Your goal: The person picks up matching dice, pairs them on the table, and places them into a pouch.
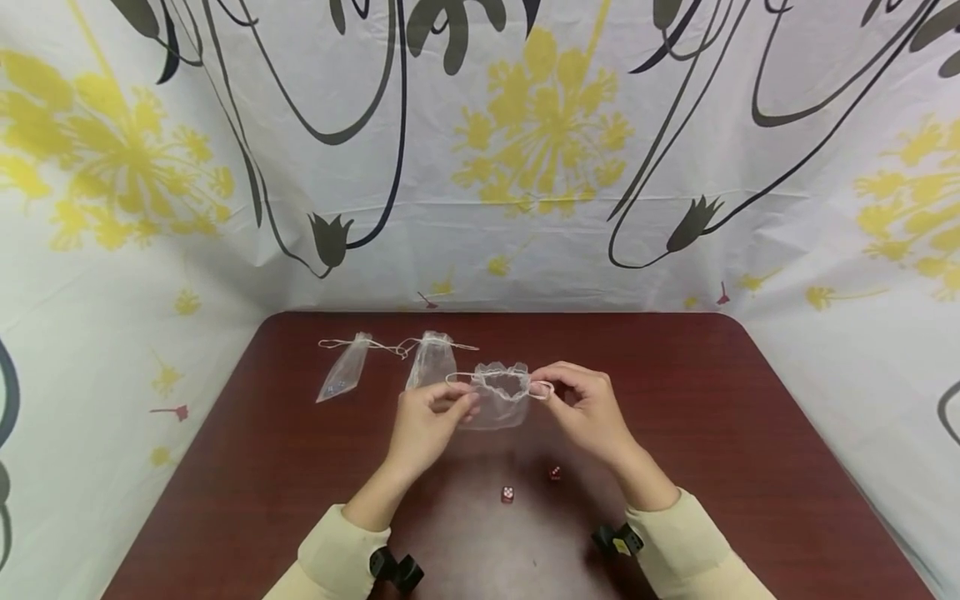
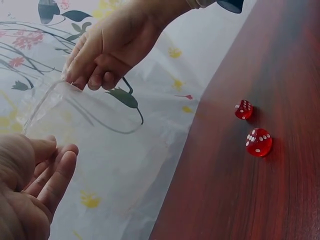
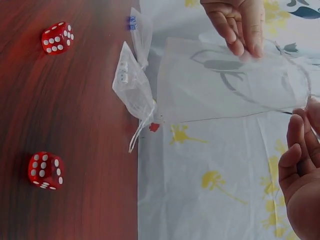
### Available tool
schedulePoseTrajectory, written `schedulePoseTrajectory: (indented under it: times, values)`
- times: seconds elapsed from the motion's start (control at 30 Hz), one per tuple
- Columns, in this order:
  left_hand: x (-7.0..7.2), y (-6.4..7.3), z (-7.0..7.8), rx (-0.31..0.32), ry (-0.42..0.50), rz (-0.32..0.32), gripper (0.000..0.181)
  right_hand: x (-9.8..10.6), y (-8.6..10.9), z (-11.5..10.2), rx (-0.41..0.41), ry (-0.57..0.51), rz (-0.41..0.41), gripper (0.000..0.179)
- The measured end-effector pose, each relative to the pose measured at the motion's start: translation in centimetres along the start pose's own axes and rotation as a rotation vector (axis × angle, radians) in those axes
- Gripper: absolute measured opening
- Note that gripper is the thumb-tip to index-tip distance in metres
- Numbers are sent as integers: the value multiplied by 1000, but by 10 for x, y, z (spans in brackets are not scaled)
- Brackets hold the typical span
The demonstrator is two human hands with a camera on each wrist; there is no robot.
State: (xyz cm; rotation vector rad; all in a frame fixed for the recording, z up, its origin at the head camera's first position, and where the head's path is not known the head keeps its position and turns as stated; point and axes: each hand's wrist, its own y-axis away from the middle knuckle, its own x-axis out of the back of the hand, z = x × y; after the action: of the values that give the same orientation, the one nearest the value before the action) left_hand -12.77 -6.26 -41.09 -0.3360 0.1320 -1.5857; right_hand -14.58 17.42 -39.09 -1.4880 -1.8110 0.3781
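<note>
A sheer white drawstring bag [image 1: 495, 412] is held up between both hands above the table, its gathered mouth spread open. My left hand [image 1: 429, 423] pinches its left edge between thumb and fingers. On the opposite side, my right hand [image 1: 588, 412] pinches the edge beside a loop of the white drawstring [image 1: 542, 389]. In the right wrist view the bag [image 3: 200, 97] hangs flat and see-through, with nothing showing inside. Two translucent red dice with white dots, one die [image 1: 507, 494] nearer and another die [image 1: 555, 473] farther right, lie on the table below the hands.
Two more drawstring bags, a narrow bag [image 1: 345, 373] and a wider bag [image 1: 432, 358], lie at the back left with their cords pulled out. Small dice show inside them in the right wrist view. Patterned cloth [image 1: 420, 167] hangs behind the dark red table [image 1: 712, 417].
</note>
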Motion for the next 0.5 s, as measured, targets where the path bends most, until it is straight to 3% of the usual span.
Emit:
schedulePoseTrajectory:
  times: [0.13, 0.27, 0.5]
  values:
    - [1, 1, 2, -15, 7, 9, 5, -2, 0, 0, 19, -50, -25, 25]
    - [2, 2, 2, -27, 7, 13, 5, -6, -1, -3, 27, -22, -20, 25]
    - [4, 2, 2, -37, 23, 7, 5, -7, -12, -31, 29, 2, -19, 30]
